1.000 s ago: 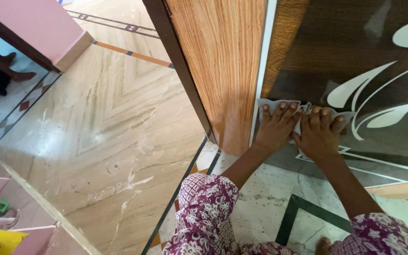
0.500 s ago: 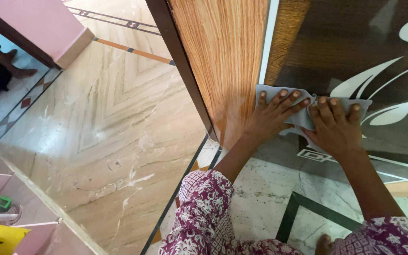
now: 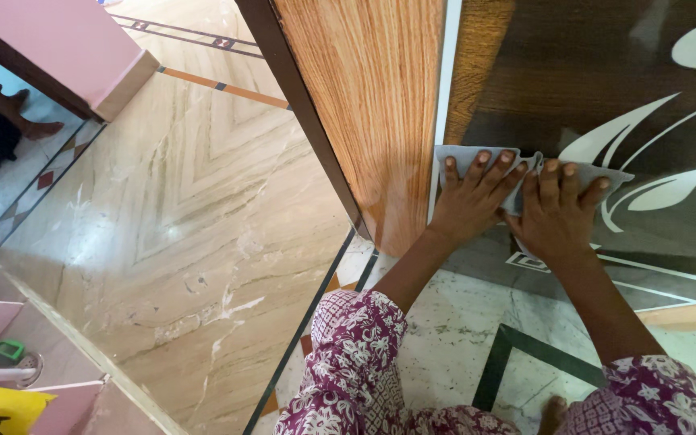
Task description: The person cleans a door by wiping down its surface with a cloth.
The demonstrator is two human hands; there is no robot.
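Note:
Both my hands press a grey cloth (image 3: 465,158) flat against the lower part of a dark brown glossy door panel (image 3: 582,72) with white leaf shapes. My left hand (image 3: 470,205) lies on the cloth's left half, fingers spread, beside the white strip and the orange wood-grain frame (image 3: 372,105). Touching it on the right, my right hand (image 3: 555,216) covers the cloth's right half. Most of the cloth is hidden under my palms. My purple flowered sleeves (image 3: 348,362) show at the bottom.
Beige marble floor (image 3: 179,225) with dark inlay lines spreads to the left. A pink wall corner (image 3: 82,48) stands at the top left, with another person's bare feet (image 3: 30,121) beyond it. A pink shelf with a green item (image 3: 6,350) sits bottom left.
Both hands slid the cloth up the panel from one second ago, then shifted slightly left and closer together over the last half second.

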